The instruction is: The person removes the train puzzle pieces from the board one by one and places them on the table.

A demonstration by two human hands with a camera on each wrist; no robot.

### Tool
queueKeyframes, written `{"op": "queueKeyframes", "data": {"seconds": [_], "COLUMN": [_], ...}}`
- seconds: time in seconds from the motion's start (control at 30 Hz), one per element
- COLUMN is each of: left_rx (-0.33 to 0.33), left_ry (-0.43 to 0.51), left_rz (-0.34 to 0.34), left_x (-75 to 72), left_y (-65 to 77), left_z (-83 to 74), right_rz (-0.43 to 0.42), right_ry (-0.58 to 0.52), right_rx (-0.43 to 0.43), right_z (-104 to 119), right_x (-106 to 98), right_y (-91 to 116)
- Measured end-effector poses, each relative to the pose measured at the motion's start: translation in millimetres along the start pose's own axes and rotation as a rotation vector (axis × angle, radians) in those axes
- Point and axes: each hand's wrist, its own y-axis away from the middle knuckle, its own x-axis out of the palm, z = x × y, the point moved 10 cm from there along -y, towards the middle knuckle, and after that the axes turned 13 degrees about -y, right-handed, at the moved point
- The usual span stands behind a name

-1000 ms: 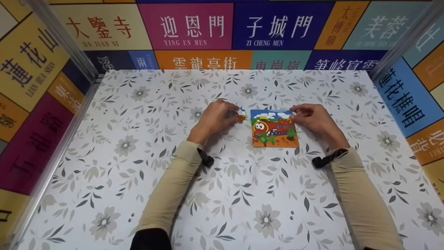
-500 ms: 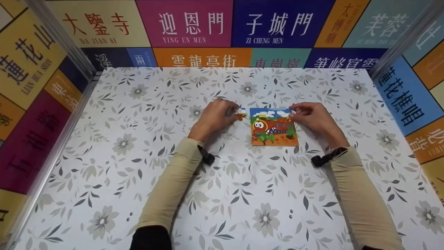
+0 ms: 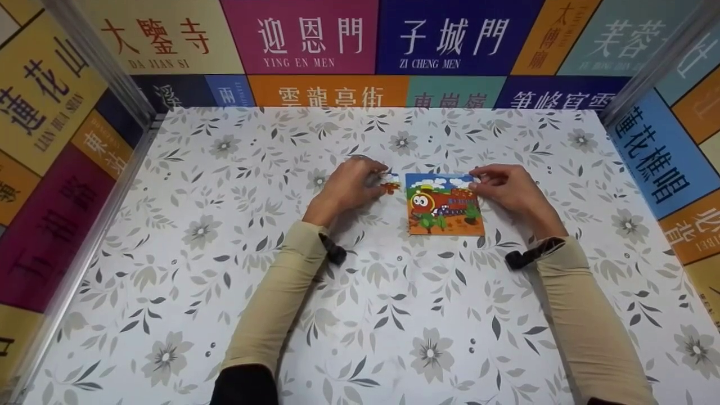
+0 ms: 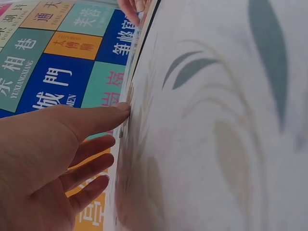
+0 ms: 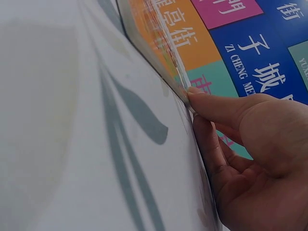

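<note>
right grip (image 3: 511,190) apparently on train picture (image 3: 441,208)

The left sleeve (image 3: 267,306) and right sleeve (image 3: 588,326) are beige, close-fitting and creased, with plain cuffs (image 3: 564,264). The left wrist camera (image 3: 337,255) and right wrist camera (image 3: 514,260) are compact and black, as are their straps (image 3: 544,249). Black cloth (image 3: 246,386) borders the left sleeve's elbow end. The left hand (image 3: 347,184) and right hand (image 3: 511,188) are bare.

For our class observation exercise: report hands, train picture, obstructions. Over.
Left hand holding small piece. Right hand pinching train picture near upper right corner. Gap between piece and picture. No obstruction visible there.
</note>
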Motion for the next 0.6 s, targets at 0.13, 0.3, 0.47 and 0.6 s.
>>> {"op": "queueKeyframes", "data": {"seconds": [0.13, 0.3, 0.47, 0.6], "left_rx": [0.021, 0.055, 0.075, 0.098], "left_ry": [0.019, 0.035, 0.074, 0.094], "left_rz": [-0.013, -0.028, -0.03, -0.02], "left_x": [-2.1, -2.7, -0.1, 2.2], "left_y": [-0.6, -3.2, -7.6, -11.3], "left_z": [-3.3, -13.5, -25.4, -35.3], "right_rz": [0.0, -0.001, 0.001, 0.001], "right_ry": [0.0, 0.015, 0.03, 0.027], "right_rx": [0.0, -0.019, -0.048, -0.048], "right_z": [0.6, 2.2, 4.6, 5.3], "right_x": [-0.1, -1.1, -0.7, -0.6], "right_y": [-0.3, 0.5, 0.7, 0.0]}}
